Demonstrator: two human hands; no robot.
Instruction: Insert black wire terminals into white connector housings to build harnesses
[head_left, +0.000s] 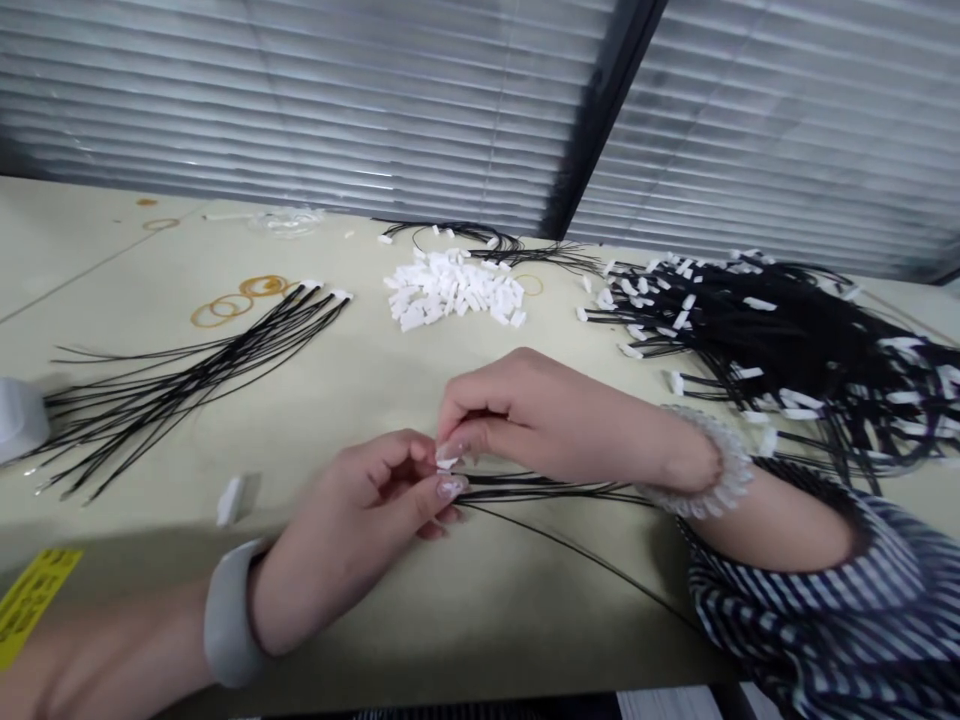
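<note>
My left hand (382, 515) is closed, its thumb and fingers pinching the ends of several thin black wires (555, 490). Those wires run off to the right, passing under my right forearm; one strand strays lower toward the sleeve. Right at the left fingertips, my right hand (517, 415) pinches a small white connector housing (448, 464). Fingers cover part of the housing, so how far any wire sits inside it cannot be seen. On the table left of my left hand lies a single white connector housing (229, 500).
A heap of white connector housings (454, 285) lies ahead. At right is a large pile of black wire harnesses (787, 330) with white ends. A smaller black wire bundle (217, 370) lies left, near yellow rubber bands (225, 308) and a white object (19, 418). Window blinds (300, 100) stand behind.
</note>
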